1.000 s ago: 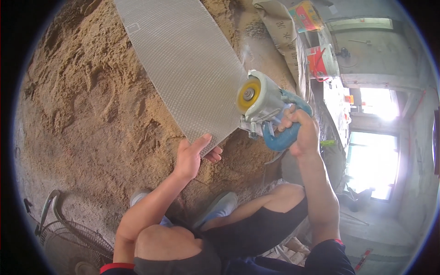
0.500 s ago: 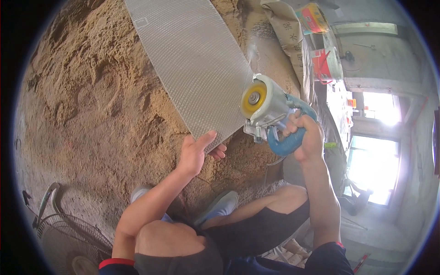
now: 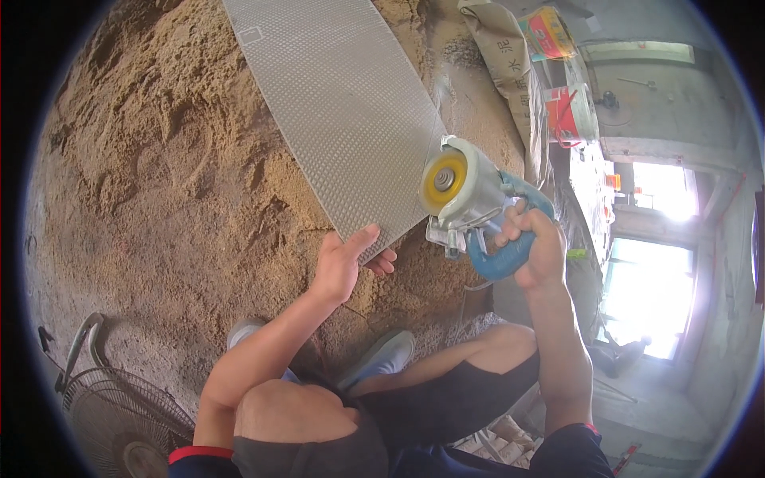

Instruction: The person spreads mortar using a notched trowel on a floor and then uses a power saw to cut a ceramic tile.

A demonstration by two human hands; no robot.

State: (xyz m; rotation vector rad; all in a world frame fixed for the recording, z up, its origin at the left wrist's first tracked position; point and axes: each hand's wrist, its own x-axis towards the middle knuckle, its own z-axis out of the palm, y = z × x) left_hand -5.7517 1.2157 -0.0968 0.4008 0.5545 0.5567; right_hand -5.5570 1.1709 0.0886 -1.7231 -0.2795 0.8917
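Note:
A long grey tile (image 3: pixel 343 103) lies with its grid-textured face up over the sand, stretching away from me. My left hand (image 3: pixel 343 259) pinches its near corner, thumb on top and fingers underneath. In my right hand (image 3: pixel 538 243) is a handheld tile cutter (image 3: pixel 478 179) with a blue grip and a metal guard, my fingers wrapped round the handle. The cutter's round yellow disc faces left and sits against the tile's right edge, close to the near end. Where the blade meets the tile is partly hidden by the guard.
Brown sand (image 3: pixel 175 143) spreads under and left of the tile. A paper sack (image 3: pixel 502 64) and two buckets (image 3: pixel 546 36) stand at the far right. A fan (image 3: pixel 119 422) is at the lower left. My shoes (image 3: pixel 386 354) rest close to the tile's near end.
The tile cutter and my right hand have come slightly nearer to me along the tile's right edge. My left hand keeps its hold on the corner.

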